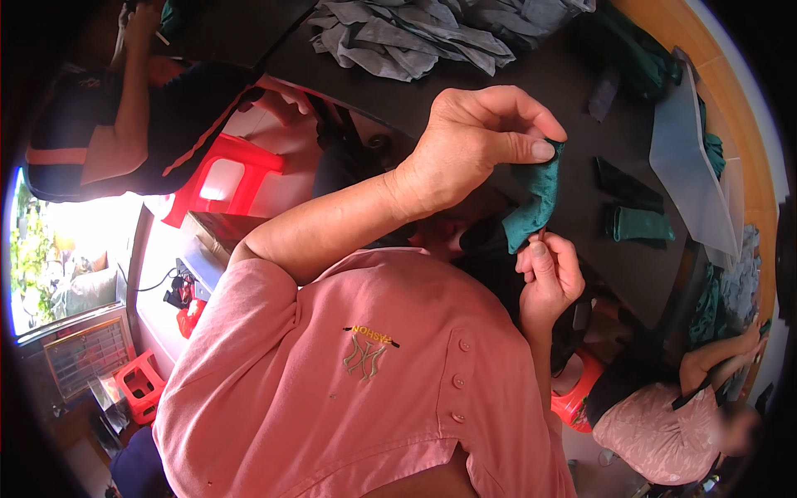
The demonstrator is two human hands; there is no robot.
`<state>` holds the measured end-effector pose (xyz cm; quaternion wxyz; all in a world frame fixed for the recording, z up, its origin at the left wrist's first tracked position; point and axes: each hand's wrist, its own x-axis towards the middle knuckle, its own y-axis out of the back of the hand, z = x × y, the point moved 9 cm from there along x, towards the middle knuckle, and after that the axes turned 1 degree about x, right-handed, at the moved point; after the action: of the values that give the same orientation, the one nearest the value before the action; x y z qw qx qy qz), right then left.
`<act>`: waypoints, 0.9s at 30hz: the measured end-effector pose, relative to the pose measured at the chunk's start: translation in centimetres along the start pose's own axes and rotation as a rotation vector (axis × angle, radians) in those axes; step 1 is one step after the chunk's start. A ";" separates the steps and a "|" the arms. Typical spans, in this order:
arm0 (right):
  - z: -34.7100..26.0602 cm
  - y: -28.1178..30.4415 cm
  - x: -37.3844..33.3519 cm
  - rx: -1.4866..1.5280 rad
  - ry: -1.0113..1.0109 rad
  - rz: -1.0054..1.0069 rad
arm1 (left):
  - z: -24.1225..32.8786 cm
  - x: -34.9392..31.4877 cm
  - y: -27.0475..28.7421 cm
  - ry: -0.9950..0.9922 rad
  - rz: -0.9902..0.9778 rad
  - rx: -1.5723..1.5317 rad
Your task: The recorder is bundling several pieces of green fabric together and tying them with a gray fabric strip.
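With my left hand I pinch the upper end of a green velvety strip, thumb and forefinger closed on it. My right hand has thumb and fingertip drawn together at the strip's lower end, the other fingers curled in. The strip spans the gap between my hands, above the dark worktop by its near edge, while a folded green piece lies toward the right edge.
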<state>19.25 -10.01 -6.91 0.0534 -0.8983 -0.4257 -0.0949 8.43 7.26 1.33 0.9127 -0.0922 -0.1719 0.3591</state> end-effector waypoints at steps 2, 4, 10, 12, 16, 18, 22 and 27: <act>-0.1 0.0 -0.1 -0.006 0.006 -0.003 | 0.2 -0.1 -0.1 -0.022 -0.017 0.039; -0.1 0.1 -0.2 -0.011 0.012 -0.007 | 0.1 -0.2 -0.2 -0.014 -0.026 0.031; 0.2 0.5 -0.5 0.117 -0.024 0.031 | -0.2 -0.2 -0.8 -0.035 -0.072 -0.029; 0.5 0.2 -0.4 0.107 -0.071 0.000 | -0.1 -0.3 -0.8 -0.096 -0.096 -0.032; 0.6 -0.9 -0.2 0.155 -0.146 -0.027 | -0.9 -0.7 0.4 -0.017 -0.006 -0.103; 0.6 -0.9 -0.2 0.172 -0.158 -0.047 | -1.2 -0.8 0.2 0.016 0.012 -0.169; 0.8 -0.2 -0.5 0.139 -0.159 -0.050 | -1.4 -0.5 -0.6 0.045 -0.017 -0.111; 1.5 0.6 -0.9 0.186 -0.151 -0.028 | -2.2 -0.3 -2.0 0.099 -0.011 -0.097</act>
<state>19.37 -10.84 -8.54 0.1027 -0.8880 -0.4480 0.0123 10.29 5.51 -0.19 0.9165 -0.1531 -0.1444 0.3402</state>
